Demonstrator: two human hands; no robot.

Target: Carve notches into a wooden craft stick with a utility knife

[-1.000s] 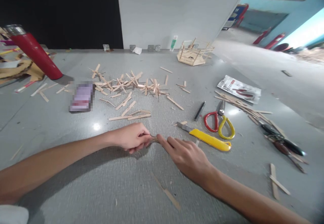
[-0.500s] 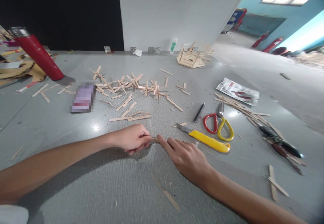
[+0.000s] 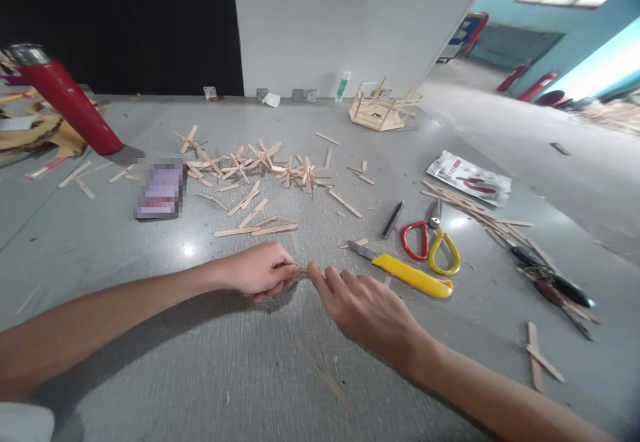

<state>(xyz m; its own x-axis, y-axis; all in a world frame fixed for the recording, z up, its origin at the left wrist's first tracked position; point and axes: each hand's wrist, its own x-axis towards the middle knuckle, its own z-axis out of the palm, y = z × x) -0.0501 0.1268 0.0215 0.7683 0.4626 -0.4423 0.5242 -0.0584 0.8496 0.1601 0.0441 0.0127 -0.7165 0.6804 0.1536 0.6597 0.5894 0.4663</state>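
My left hand (image 3: pixel 265 270) is closed, its thumb and fingers pinching one end of a thin wooden stick (image 3: pixel 303 271). On the stick's other end, my right hand (image 3: pixel 363 299) has its fingers curled, close beside the left hand. Only a short piece of the stick shows between them; the rest is hidden. A yellow utility knife (image 3: pixel 413 275) lies to the right of my right hand, its blade end pointing left. Beyond my hands, two flat sticks (image 3: pixel 275 227) and a large loose pile of wooden sticks (image 3: pixel 260 160) lie on the grey table (image 3: pixel 200 375).
Red-and-yellow-handled scissors (image 3: pixel 434 235), a black pen (image 3: pixel 393 220) and a white packet (image 3: pixel 470 179) lie right. A wooden frame model (image 3: pixel 377 119) and glue stick (image 3: pixel 343 87) stand at the back. A phone (image 3: pixel 161 190) and red bottle (image 3: pixel 75 105) are left.
My right hand's fingers have shifted slightly up and left and look more curled. My left hand keeps its pinch. The whole view has shifted a little.
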